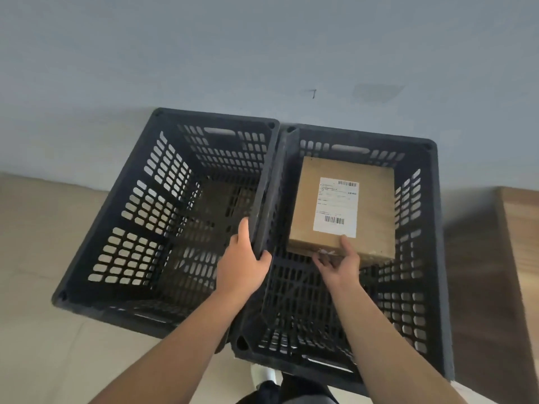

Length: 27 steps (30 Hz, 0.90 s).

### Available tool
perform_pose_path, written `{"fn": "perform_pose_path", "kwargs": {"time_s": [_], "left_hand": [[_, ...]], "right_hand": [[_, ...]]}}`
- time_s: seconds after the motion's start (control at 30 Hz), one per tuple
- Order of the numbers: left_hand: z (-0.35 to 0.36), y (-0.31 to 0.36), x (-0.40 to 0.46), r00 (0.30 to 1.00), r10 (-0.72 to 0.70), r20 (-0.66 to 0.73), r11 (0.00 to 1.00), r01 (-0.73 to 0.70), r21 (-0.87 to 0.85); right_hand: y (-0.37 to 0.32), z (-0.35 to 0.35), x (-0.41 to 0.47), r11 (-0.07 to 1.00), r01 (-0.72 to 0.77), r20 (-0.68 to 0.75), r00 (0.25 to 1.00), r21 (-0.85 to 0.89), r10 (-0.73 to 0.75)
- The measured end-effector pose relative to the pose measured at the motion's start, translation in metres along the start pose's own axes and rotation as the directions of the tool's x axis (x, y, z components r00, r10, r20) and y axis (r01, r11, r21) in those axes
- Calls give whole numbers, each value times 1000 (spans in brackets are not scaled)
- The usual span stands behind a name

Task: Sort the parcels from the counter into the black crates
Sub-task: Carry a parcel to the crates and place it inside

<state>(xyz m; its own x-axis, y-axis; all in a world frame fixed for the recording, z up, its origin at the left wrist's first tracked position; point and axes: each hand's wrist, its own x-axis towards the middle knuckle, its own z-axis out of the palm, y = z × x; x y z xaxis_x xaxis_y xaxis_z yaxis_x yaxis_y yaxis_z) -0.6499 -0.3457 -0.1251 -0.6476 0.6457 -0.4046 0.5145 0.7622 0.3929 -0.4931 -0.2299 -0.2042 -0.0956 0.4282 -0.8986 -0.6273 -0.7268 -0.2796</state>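
Hidden, cropped and unreadable parts

The print on the parcel's white shipping label [335, 207] is too small to read. The right hand [339, 262] covers the cardboard parcel's [373, 199] near lower edge, its fingers out of sight beneath. Both forearms run off the bottom edge. The wooden cabinet [519, 272] is cut by the right edge. The shoe [264, 374] is mostly hidden by the right crate [434, 258].

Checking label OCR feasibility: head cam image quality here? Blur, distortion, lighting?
Head view: wide-angle bends the crate rims; soft overall, so the label shows barcodes but its text is unreadable; light is even and dim, no glare; right hand covers the parcel near edge; a shadow darkens the floor right of the crates.
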Motion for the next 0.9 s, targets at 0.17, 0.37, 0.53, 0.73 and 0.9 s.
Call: {"fn": "perform_pose_path", "kwargs": {"time_s": [0.17,0.37,0.53,0.73,0.9], "left_hand": [[2,1,0,1000,-15,-24,1000,15,4],[3,2,1,999,-12,-50,1000,12,-3],[2,4,0,999,-18,-38,1000,18,0],[1,6,-2,999,-22,-27,1000,21,-8],[-2,5,-4,1000,-17,-12,1000,16,-19]], "right_hand": [[4,-7,16,1000,4,5,1000,29,-4],[4,-10,24,1000,-6,1,1000,11,6],[6,-7,20,1000,-4,-17,1000,26,4],[6,-5,17,999,7,-32,999,32,-6],[3,-4,1,999,-23,-3,1000,-30,23]]}}
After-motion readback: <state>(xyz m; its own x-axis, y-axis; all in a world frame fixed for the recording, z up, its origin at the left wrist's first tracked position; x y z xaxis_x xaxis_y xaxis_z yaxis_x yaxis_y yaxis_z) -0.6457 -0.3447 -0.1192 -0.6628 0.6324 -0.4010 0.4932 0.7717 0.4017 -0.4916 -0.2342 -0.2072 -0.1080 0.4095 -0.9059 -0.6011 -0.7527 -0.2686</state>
